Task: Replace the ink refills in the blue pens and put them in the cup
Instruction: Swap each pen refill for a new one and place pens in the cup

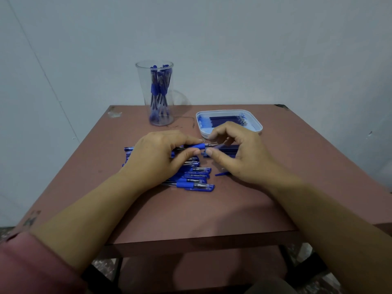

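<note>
Head view: a reddish-brown table (212,211) is seen from above, with a pale wall behind it.
Left hand (159,153): curled round the barrel of the held pen (196,146), fingers above and thumb below.
Right hand (239,151): the metal tip end of the same pen is pinched between thumb and forefinger; the other fingers are curled.
Held pen: kept roughly level just above the pen pile (197,179), tip to the right, near the middle of the table.
Pen pile: blue pens are laid side by side on the table, partly covered by the left hand.
Cup (145,85): a clear tumbler is stood at the far edge, left of centre; several blue pens are held upright in it.
Tray (257,126): a shallow white tray is set to the right of the cup; dark refills (224,120) are laid in it.
Loose refills (230,150): a second dark bundle is seen on the table under the right hand's fingers.
Blue piece (220,174): a small loose part is seen on the table by the heel of the right hand; what it is cannot be told.
Sleeve (31,264): pink cloth is seen at the near left corner.
</note>
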